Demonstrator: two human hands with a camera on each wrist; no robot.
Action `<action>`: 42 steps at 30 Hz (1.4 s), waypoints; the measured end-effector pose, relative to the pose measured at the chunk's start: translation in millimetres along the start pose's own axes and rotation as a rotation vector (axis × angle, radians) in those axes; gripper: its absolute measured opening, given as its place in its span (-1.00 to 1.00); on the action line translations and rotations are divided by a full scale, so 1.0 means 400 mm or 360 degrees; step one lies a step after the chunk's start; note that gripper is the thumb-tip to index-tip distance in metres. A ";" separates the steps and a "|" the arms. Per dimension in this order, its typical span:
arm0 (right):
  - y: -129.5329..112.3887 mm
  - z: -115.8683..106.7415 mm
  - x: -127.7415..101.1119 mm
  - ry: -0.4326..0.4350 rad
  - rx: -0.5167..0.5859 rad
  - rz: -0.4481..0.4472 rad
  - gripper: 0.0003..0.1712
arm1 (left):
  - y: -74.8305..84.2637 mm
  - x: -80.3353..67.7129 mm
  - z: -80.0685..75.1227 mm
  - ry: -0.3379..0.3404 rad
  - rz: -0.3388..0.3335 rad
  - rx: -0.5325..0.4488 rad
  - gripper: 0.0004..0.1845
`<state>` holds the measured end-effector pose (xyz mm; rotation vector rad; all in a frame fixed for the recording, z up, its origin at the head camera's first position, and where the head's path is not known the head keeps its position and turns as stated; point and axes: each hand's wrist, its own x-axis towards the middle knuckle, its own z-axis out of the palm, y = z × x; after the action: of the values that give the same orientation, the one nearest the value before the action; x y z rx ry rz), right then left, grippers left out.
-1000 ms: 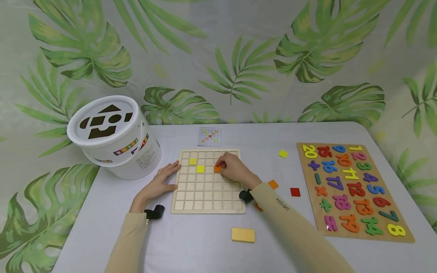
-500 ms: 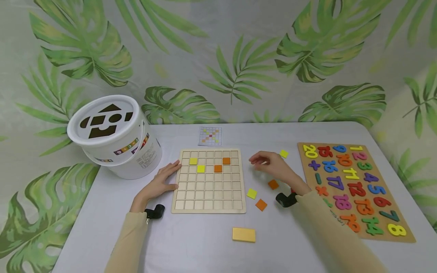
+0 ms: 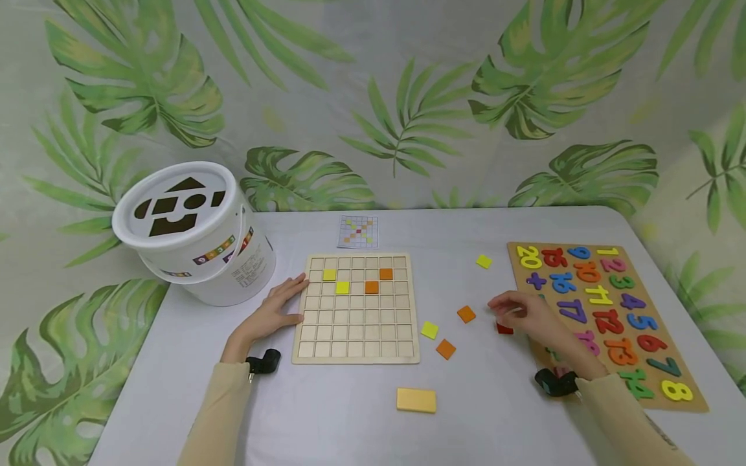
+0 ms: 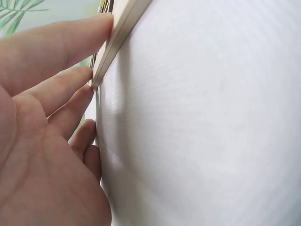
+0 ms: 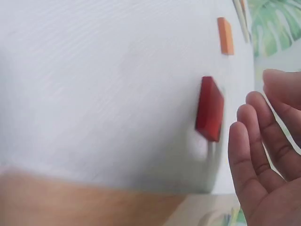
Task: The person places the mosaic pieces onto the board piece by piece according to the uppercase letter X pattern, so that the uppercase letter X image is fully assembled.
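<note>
The wooden grid board (image 3: 356, 317) lies flat on the table, with two yellow tiles (image 3: 342, 287) and two orange tiles (image 3: 372, 287) in its upper cells. Along its left edge my left hand (image 3: 271, 316) rests, fingertips touching the rim (image 4: 123, 29) in the left wrist view. Over the red tile (image 3: 504, 329), my right hand (image 3: 539, 323) hovers with nothing in its loosely bent fingers. From the right wrist, the red tile (image 5: 210, 110) appears apart from the fingertips, and an orange tile (image 5: 225, 36) lies beyond it.
Loose orange tiles (image 3: 466, 314) and yellow tiles (image 3: 429, 330) lie right of the board. A small pattern card (image 3: 358, 232) is behind it, a gold block (image 3: 416, 400) in front. A white bucket (image 3: 192, 259) stands left; a number board (image 3: 670, 391) lies right.
My right hand has left an orange tile on the board and moved right, from the grid to above the red tile. My left hand has stayed at the board's edge.
</note>
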<state>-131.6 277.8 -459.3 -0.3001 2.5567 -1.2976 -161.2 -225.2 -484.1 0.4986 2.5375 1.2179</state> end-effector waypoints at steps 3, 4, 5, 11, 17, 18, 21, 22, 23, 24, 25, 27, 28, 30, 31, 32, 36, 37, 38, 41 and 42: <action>0.010 0.000 -0.018 -0.0012 -0.0072 0.0027 -0.67 | 0.002 -0.002 -0.002 -0.0006 0.0016 -0.0008 -0.24; 0.012 0.002 -0.022 -0.0021 -0.0090 0.0039 -0.65 | 0.003 -0.003 -0.003 -0.0007 0.0018 -0.0010 -0.24; 0.012 0.003 -0.024 -0.0023 -0.0117 0.0044 -0.63 | 0.004 -0.003 -0.003 -0.0007 0.0019 -0.0010 -0.24; 0.011 0.013 -0.028 -0.0009 -0.0235 0.0028 -0.53 | 0.008 -0.003 0.000 -0.0001 0.0009 -0.0035 -0.24; 0.015 0.022 -0.024 0.0025 -0.0344 -0.0023 -0.51 | 0.000 0.000 0.004 0.0022 0.0016 -0.0063 -0.23; 0.015 0.024 -0.023 0.0027 -0.0366 -0.0043 -0.51 | -0.001 0.000 0.004 0.0023 0.0013 -0.0059 -0.23; 0.009 0.031 -0.017 0.0043 -0.0408 -0.0088 -0.54 | 0.000 0.000 0.003 0.0021 -0.0001 -0.0035 -0.23; 0.005 0.034 -0.014 0.0048 -0.0416 -0.0092 -0.56 | 0.000 -0.001 0.003 0.0020 -0.0004 -0.0027 -0.24; 0.000 0.037 -0.011 0.0056 -0.0424 -0.0092 -0.57 | 0.000 -0.001 0.003 0.0021 -0.0008 -0.0023 -0.24; -0.006 0.040 -0.007 0.0060 -0.0432 -0.0092 -0.58 | 0.000 -0.001 0.003 0.0022 -0.0007 -0.0021 -0.24; -0.013 0.044 -0.001 0.0069 -0.0440 -0.0081 -0.59 | 0.000 -0.001 0.003 0.0023 -0.0007 -0.0021 -0.24; -0.030 0.050 0.010 0.0075 -0.0441 -0.0074 -0.59 | -0.001 0.000 0.003 0.0026 0.0003 -0.0029 -0.24; -0.040 0.054 0.017 0.0075 -0.0437 -0.0073 -0.60 | -0.002 0.000 0.004 0.0028 0.0008 -0.0036 -0.25; -0.059 0.063 0.032 0.0066 -0.0423 -0.0103 -0.61 | -0.003 0.000 0.004 0.0031 0.0015 -0.0054 -0.25; -0.069 0.068 0.040 0.0055 -0.0406 -0.0133 -0.62 | -0.003 0.000 0.004 0.0032 0.0014 -0.0060 -0.25; -0.079 0.072 0.048 0.0040 -0.0384 -0.0168 -0.63 | -0.003 0.000 0.004 0.0033 0.0016 -0.0063 -0.25; -0.105 0.085 0.071 0.0016 -0.0324 -0.0270 -0.66 | -0.004 0.001 0.005 0.0026 0.0012 -0.0039 -0.24; -0.108 0.087 0.073 0.0017 -0.0305 -0.0276 -0.66 | -0.005 0.002 0.005 0.0025 0.0010 -0.0026 -0.24; -0.109 0.087 0.073 0.0017 -0.0298 -0.0273 -0.67 | -0.006 0.003 0.005 0.0024 0.0009 -0.0018 -0.24; -0.106 0.084 0.067 -0.0008 -0.0276 -0.0238 -0.70 | -0.009 0.004 0.004 0.0024 0.0002 0.0002 -0.23; -0.103 0.083 0.063 -0.0022 -0.0273 -0.0220 -0.71 | -0.009 0.003 0.003 0.0023 -0.0006 0.0003 -0.24</action>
<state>-142.1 221.1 -448.2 -0.5262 2.6812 -1.1165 -162.6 -225.8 -487.8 0.4867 2.5509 1.2223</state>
